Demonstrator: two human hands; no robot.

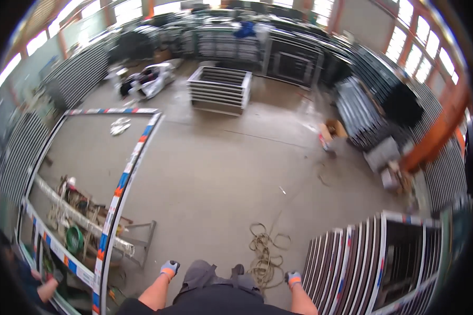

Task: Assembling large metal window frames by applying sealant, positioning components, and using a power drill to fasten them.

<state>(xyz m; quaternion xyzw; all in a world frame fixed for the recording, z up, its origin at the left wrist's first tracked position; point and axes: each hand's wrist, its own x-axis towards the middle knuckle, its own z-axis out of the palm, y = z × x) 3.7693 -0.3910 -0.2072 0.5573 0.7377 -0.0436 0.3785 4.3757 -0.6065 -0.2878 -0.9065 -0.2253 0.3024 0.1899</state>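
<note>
Low in the picture, my left hand point(170, 268) hangs beside my thigh in a grey and orange work glove. Its fingers are curled in and no object shows in them. On the other side, my right hand point(293, 277), gloved alike, looks loosely closed and holds nothing that I can see. It is near a row of upright metal frames point(347, 257), with a small gap between. Between my right hand and my legs, a tangled rope point(267, 254) lies on the floor. A large rectangular frame point(122, 184) with blue, orange and white tape stands left of my left hand.
A small metal stand point(144, 239) and a long wrapped beam point(79, 212) are under the large frame. At the left edge is another person's arm point(48, 287). Ahead stand a slatted metal crate point(219, 100) and stacked panels point(226, 44). An open cardboard box point(333, 130) sits at right.
</note>
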